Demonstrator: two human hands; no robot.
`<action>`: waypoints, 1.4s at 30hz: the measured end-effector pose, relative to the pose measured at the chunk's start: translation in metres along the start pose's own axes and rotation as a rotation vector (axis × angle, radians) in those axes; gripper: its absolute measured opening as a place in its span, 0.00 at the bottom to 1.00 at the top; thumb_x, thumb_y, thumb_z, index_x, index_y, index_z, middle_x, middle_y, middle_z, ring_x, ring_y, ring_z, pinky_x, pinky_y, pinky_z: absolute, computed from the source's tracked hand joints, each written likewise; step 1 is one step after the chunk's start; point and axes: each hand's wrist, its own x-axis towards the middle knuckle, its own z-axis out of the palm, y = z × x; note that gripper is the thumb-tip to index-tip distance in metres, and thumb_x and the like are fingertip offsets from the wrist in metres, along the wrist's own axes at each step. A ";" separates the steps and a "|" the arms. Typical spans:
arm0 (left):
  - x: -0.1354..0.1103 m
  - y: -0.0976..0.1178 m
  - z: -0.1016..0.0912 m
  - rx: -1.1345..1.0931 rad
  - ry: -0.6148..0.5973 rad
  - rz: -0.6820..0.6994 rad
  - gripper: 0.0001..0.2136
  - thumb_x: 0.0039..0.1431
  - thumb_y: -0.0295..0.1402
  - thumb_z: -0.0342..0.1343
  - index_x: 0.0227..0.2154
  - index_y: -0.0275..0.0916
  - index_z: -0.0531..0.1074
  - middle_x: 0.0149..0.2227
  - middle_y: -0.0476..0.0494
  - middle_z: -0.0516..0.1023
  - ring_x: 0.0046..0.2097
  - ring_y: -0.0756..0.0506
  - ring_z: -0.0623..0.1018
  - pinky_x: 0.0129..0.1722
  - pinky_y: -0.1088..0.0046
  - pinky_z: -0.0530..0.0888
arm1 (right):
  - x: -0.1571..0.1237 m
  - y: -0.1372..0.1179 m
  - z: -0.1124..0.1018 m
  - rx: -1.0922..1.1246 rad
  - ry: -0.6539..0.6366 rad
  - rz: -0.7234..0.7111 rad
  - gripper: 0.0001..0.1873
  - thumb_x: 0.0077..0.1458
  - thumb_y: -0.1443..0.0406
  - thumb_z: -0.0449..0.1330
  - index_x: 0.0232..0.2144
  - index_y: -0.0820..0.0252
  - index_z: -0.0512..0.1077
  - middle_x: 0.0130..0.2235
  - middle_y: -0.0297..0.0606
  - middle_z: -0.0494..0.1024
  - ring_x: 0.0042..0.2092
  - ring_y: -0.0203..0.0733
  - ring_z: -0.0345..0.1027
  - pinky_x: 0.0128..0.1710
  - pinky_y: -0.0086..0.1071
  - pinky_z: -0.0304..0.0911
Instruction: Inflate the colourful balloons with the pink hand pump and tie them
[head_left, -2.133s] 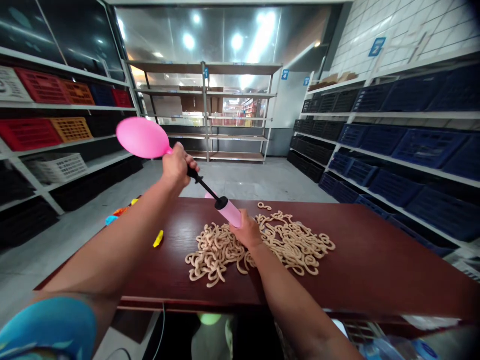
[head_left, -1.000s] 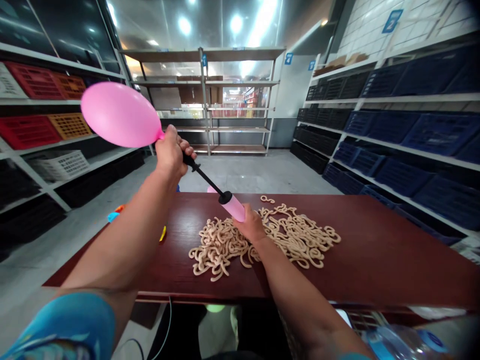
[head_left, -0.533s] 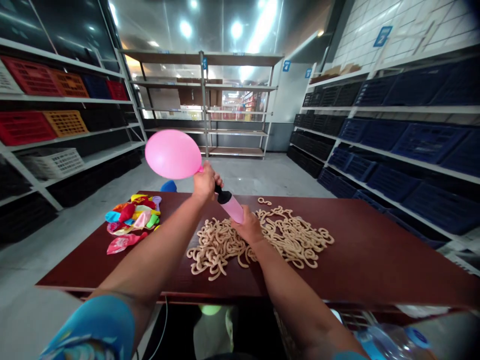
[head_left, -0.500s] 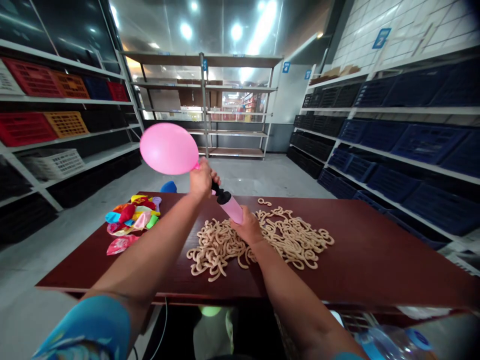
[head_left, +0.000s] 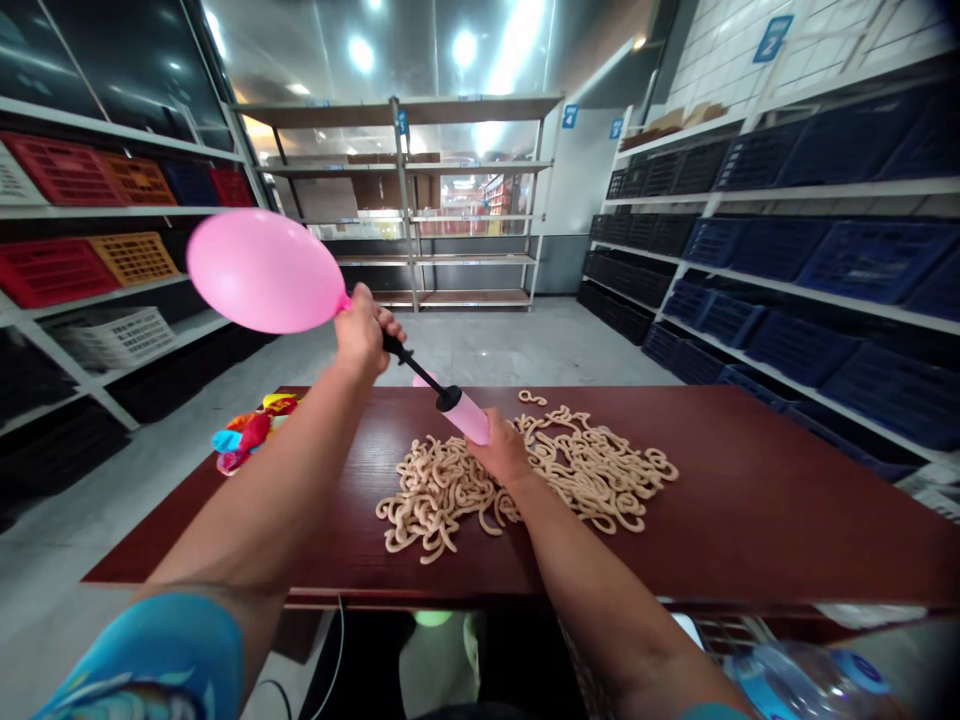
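My left hand (head_left: pixel 362 335) is wrapped around the black end of a balloon pump, with the neck of a blown-up pink balloon (head_left: pixel 266 270) at its thumb side. A long stretch of black rod (head_left: pixel 424 371) shows between that hand and the pump's pink barrel (head_left: pixel 467 416). My right hand (head_left: pixel 501 447) is closed on the barrel's lower end, just above a pile of beige curled strands (head_left: pixel 442 490). Part of the neck is hidden by my left fingers. Several uninflated balloons (head_left: pixel 247 430) in mixed colours lie at the table's left, partly behind my left forearm.
The dark red table (head_left: pixel 750 480) spans the front. Shelves with red and orange crates (head_left: pixel 67 170) stand left, and racks of blue crates (head_left: pixel 870 260) stand right. A metal rack (head_left: pixel 472 205) is at the back. A plastic bottle (head_left: pixel 810 675) sits low at the right.
My left hand has moved left and up, drawing more black rod out of the barrel. The pink balloon has swung left with it and looks larger. My right hand stays nearly in place.
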 end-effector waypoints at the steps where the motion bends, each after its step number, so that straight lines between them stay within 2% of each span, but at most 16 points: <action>1: -0.005 -0.014 -0.002 0.003 0.010 -0.017 0.20 0.52 0.47 0.51 0.18 0.41 0.51 0.11 0.57 0.51 0.12 0.54 0.57 0.12 0.77 0.60 | 0.000 0.001 0.000 -0.003 -0.002 -0.005 0.19 0.45 0.62 0.57 0.42 0.58 0.64 0.35 0.39 0.73 0.35 0.44 0.68 0.32 0.34 0.60; 5: -0.027 -0.060 -0.003 0.034 0.009 -0.110 0.21 0.52 0.49 0.50 0.17 0.41 0.50 0.11 0.57 0.51 0.12 0.54 0.58 0.13 0.77 0.60 | -0.001 0.001 0.001 -0.015 0.001 -0.008 0.20 0.44 0.61 0.58 0.42 0.59 0.64 0.35 0.40 0.73 0.36 0.44 0.68 0.32 0.33 0.59; 7: -0.035 -0.072 -0.003 0.026 -0.001 -0.149 0.21 0.53 0.49 0.49 0.17 0.41 0.49 0.11 0.57 0.51 0.12 0.54 0.57 0.13 0.77 0.60 | -0.001 0.000 0.001 -0.024 0.001 -0.005 0.20 0.45 0.61 0.58 0.42 0.59 0.64 0.36 0.40 0.74 0.36 0.43 0.68 0.33 0.33 0.59; 9: -0.039 -0.072 -0.003 0.017 -0.003 -0.158 0.21 0.54 0.49 0.48 0.17 0.41 0.48 0.11 0.57 0.51 0.12 0.54 0.58 0.13 0.78 0.60 | -0.002 -0.001 0.000 -0.024 0.004 -0.018 0.21 0.45 0.61 0.57 0.43 0.59 0.64 0.36 0.40 0.74 0.37 0.43 0.68 0.33 0.32 0.59; 12: -0.032 -0.050 -0.001 0.018 -0.016 -0.103 0.21 0.54 0.48 0.49 0.17 0.41 0.50 0.11 0.57 0.51 0.13 0.54 0.58 0.13 0.77 0.61 | -0.001 -0.004 -0.002 0.002 0.027 -0.048 0.23 0.45 0.60 0.57 0.45 0.60 0.63 0.37 0.41 0.74 0.38 0.44 0.68 0.34 0.33 0.59; 18: -0.006 0.032 0.009 -0.024 -0.014 0.003 0.18 0.54 0.45 0.52 0.18 0.42 0.52 0.11 0.55 0.52 0.13 0.53 0.58 0.13 0.76 0.61 | 0.002 -0.008 -0.005 0.036 0.061 -0.024 0.22 0.45 0.60 0.57 0.45 0.59 0.63 0.37 0.40 0.73 0.39 0.45 0.68 0.36 0.35 0.61; 21: 0.003 0.052 0.009 -0.013 -0.009 0.031 0.18 0.54 0.45 0.51 0.18 0.42 0.52 0.11 0.55 0.53 0.13 0.54 0.58 0.13 0.77 0.61 | 0.003 -0.008 -0.004 0.045 0.038 -0.008 0.22 0.44 0.61 0.58 0.44 0.58 0.63 0.36 0.40 0.73 0.38 0.45 0.68 0.34 0.36 0.61; 24: 0.005 0.041 0.003 -0.019 0.002 0.032 0.19 0.53 0.46 0.51 0.18 0.42 0.51 0.11 0.56 0.52 0.13 0.54 0.57 0.13 0.77 0.60 | 0.002 -0.006 -0.003 0.039 0.023 0.009 0.21 0.44 0.62 0.58 0.43 0.59 0.64 0.35 0.40 0.72 0.36 0.45 0.67 0.33 0.36 0.60; 31: -0.018 -0.046 -0.002 0.002 0.016 -0.069 0.21 0.52 0.48 0.51 0.17 0.41 0.50 0.11 0.57 0.51 0.13 0.54 0.58 0.13 0.77 0.59 | 0.000 -0.002 -0.002 -0.004 0.017 0.000 0.20 0.44 0.60 0.60 0.41 0.59 0.64 0.33 0.39 0.74 0.35 0.44 0.68 0.31 0.32 0.58; 34: -0.033 -0.071 -0.001 0.017 0.010 -0.124 0.21 0.54 0.48 0.49 0.17 0.41 0.49 0.11 0.57 0.50 0.13 0.54 0.57 0.13 0.78 0.59 | 0.000 -0.002 -0.003 -0.019 0.003 0.005 0.21 0.44 0.60 0.60 0.41 0.60 0.64 0.34 0.40 0.74 0.34 0.43 0.68 0.31 0.32 0.57; 36: -0.038 -0.074 -0.001 0.008 0.006 -0.143 0.21 0.55 0.48 0.48 0.17 0.41 0.49 0.11 0.57 0.50 0.13 0.55 0.58 0.13 0.78 0.59 | 0.000 -0.004 -0.004 -0.025 0.000 0.002 0.21 0.44 0.60 0.59 0.42 0.60 0.64 0.34 0.40 0.74 0.34 0.43 0.68 0.30 0.32 0.57; 38: -0.036 -0.067 -0.002 0.008 -0.002 -0.140 0.21 0.55 0.48 0.48 0.17 0.40 0.49 0.11 0.57 0.51 0.13 0.54 0.58 0.14 0.78 0.61 | 0.000 -0.005 -0.005 -0.021 0.016 -0.008 0.21 0.45 0.61 0.59 0.43 0.59 0.64 0.35 0.40 0.74 0.34 0.43 0.68 0.31 0.32 0.57; 42: -0.020 -0.023 -0.005 0.001 -0.012 -0.056 0.20 0.54 0.47 0.50 0.18 0.40 0.50 0.11 0.57 0.51 0.13 0.54 0.59 0.15 0.77 0.62 | 0.002 -0.005 -0.004 0.002 0.050 -0.024 0.22 0.45 0.61 0.59 0.44 0.58 0.64 0.35 0.39 0.74 0.35 0.43 0.68 0.32 0.31 0.57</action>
